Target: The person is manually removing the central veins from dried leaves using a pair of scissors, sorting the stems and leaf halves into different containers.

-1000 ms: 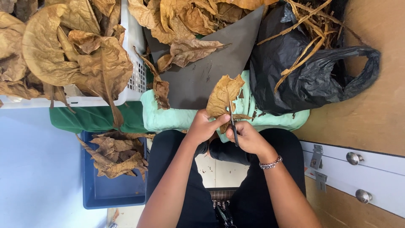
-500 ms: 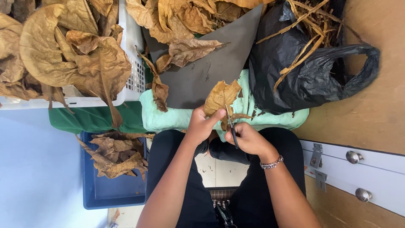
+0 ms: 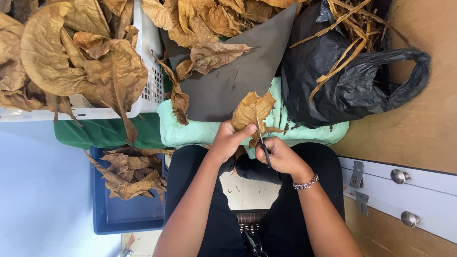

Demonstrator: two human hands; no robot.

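A dry brown leaf (image 3: pixel 253 112) stands upright over a mint-green cloth (image 3: pixel 190 128). My left hand (image 3: pixel 229 139) pinches the leaf's lower edge between thumb and fingers. My right hand (image 3: pixel 281 156) grips a pair of dark scissors (image 3: pixel 263 143), whose blades point up into the leaf near its stem. A beaded bracelet (image 3: pixel 304 182) circles my right wrist. Both hands sit close together above my lap in black trousers.
A white basket (image 3: pixel 147 81) heaped with dry leaves is at the upper left. A grey board (image 3: pixel 238 76) carries more leaves. A black plastic bag (image 3: pixel 352 90) holds leaf stems. A blue tray (image 3: pixel 128 214) with leaves lies lower left. White drawers (image 3: pixel 400 185) are right.
The leaf has turned slightly in my left hand and the scissors have worked further along it. Both hands stay in the same place.
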